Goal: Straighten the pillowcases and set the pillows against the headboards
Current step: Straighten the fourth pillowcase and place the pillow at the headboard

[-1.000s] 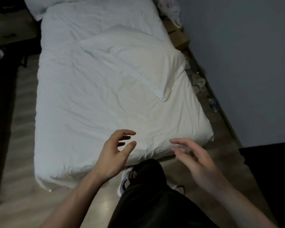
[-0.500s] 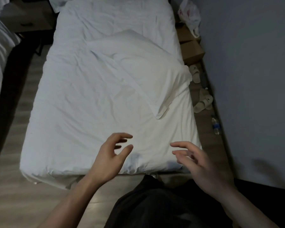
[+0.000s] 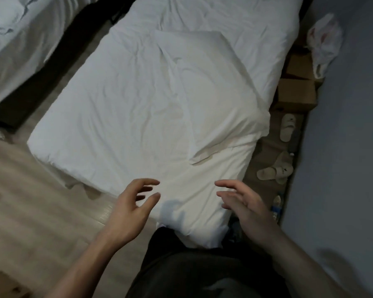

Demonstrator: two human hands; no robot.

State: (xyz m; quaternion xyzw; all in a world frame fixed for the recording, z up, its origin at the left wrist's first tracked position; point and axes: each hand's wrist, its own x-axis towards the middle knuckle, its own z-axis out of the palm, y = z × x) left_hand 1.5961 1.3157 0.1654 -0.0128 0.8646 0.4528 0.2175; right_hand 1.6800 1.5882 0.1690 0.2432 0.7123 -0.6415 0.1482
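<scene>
View from the head camera, foot end of a bed (image 3: 116, 117). Both hands are released and grasp nothing: our left hand (image 3: 130, 208) and right hand (image 3: 249, 206) hover with fingers loosely spread above the near corner of the mattress, apart from each other and not touching the sheet. The pillow (image 3: 213, 93) lies flat and askew across the middle of the bed, toward its right side, well beyond the hands; its pillowcase is creased, and a loose flap of cloth trails off its near corner. No headboard is visible, so we judge it to lie past the top edge of the view. We judge the step in hand to be the reach for the pillow. To do it well, we should take the pillow by two corners of one short edge, one hand at each, and shake the filling down before smoothing the flap flat. Slippers (image 3: 276, 171), cardboard boxes (image 3: 295, 93) and a plastic bag (image 3: 323, 39) line the wall at right; a second bed (image 3: 13, 44) stands at left.
</scene>
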